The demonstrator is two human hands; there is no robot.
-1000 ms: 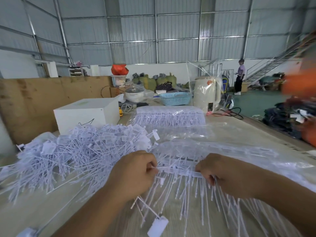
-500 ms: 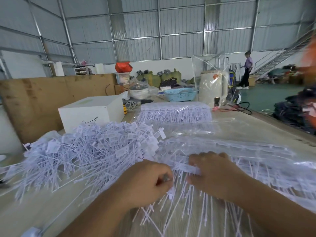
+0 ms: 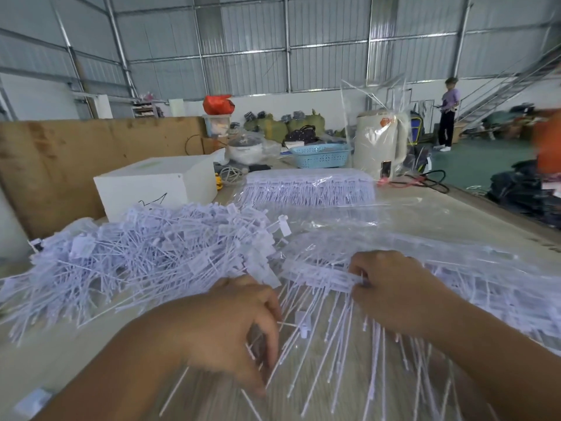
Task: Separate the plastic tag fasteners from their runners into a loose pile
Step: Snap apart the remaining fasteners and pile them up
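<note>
I see the runner strip [image 3: 321,276] lying crosswise, stems toward me; my right hand [image 3: 394,287] pinches its right end, my left hand [image 3: 230,332] grips torn-off fasteners [image 3: 291,338], nearest the loose pile [image 3: 145,253] on the left.

Blurring across the left grip [image 3: 230,332], fingers curled over thin stems, making it impossible to tell how many are held. Hiding the right grip's [image 3: 391,287] fingertips against the runner strip [image 3: 318,276]. Running off the bottom edge: both forearms and the stems of the attached fasteners [image 3: 349,360]. Spilling past the left edge of the picture: the loose pile [image 3: 136,256]. Smearing into an orange blur [image 3: 549,144] at the right edge, too indistinct to identify. Hiding the table's [image 3: 455,205] near edge altogether.
</note>
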